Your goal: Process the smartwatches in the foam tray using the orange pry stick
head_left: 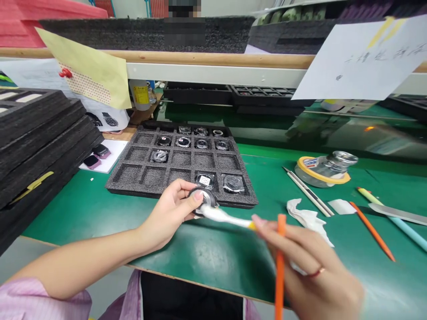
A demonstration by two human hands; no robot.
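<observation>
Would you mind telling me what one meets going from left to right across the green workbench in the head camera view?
Stacked black foam trays, then a white sheet with two smartwatches, grey foam tray of watch parts, crumpled white tissue, orange pencil.

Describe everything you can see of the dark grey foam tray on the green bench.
The dark grey foam tray is a flat, speckled foam block divided into square compartments, lying on the green bench. Several compartments hold round, dark-faced parts with metallic rims; one holds a black-and-white code label. The person's left hand, holding a round metal-rimmed part, is at its near edge; whether they touch is unclear.
</observation>
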